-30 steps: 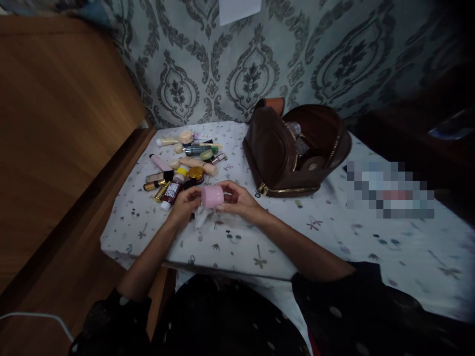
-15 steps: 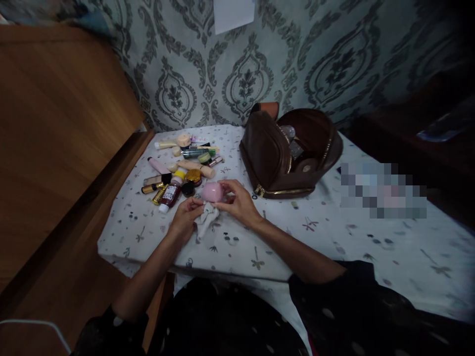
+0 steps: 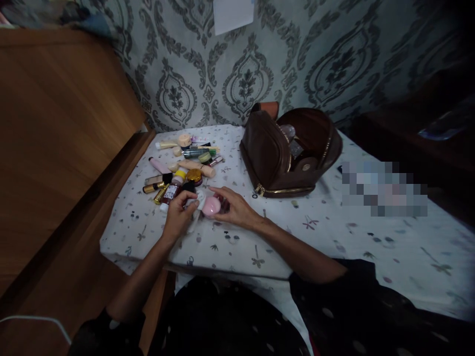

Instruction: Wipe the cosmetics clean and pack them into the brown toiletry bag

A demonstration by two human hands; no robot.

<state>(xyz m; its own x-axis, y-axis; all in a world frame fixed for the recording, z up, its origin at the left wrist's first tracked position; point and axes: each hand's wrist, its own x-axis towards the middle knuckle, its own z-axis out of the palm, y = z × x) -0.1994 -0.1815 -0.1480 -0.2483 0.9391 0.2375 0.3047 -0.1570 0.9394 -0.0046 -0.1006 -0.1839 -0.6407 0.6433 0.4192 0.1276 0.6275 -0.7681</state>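
I have right hand point(image 3: 234, 210) fingers wrapped round pink jar point(image 3: 210, 206), low over the surface point(image 3: 334, 232). Left hand point(image 3: 177, 213) fingers pinch white cloth point(image 3: 198, 199) touching jar; brown bag point(image 3: 270, 153) behind.

Left forearm point(image 3: 143, 279) and right forearm point(image 3: 297, 252), both bare, reach from the near edge toward the far left and converge until the hands almost meet. Left hand point(image 3: 179, 213): wrist straight, fingers point(image 3: 188, 199) curled and pinched against the thumb. Right hand point(image 3: 233, 207): palm down, wrist turned leftward, fingers loosely cupped, index extended.
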